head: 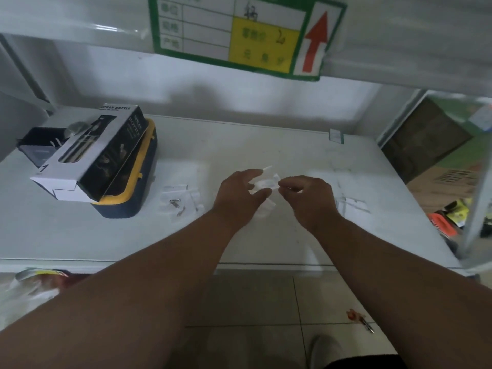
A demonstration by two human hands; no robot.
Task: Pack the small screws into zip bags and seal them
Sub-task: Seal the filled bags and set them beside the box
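Both hands at centre of frame, working one clear zip bag above the white counter (292,235).

We see the left hand (237,195) with fingers spread and thumb pressed to the zip bag (263,183), its grip partly closed on the bag's near edge; the right hand (306,198) pinches the bag's right edge between thumb and forefinger, grip closed tight on it. The bag is blurred, so we cannot tell whether it holds screws or is sealed. Left of the hands, more zip bags (181,195) lie flat on the counter with a few small screws (175,205) on them. At the left of the frame a spray bottle box (93,155) rests tilted on a yellow-rimmed case (133,198). A green-bordered label (239,35) hangs at top centre.
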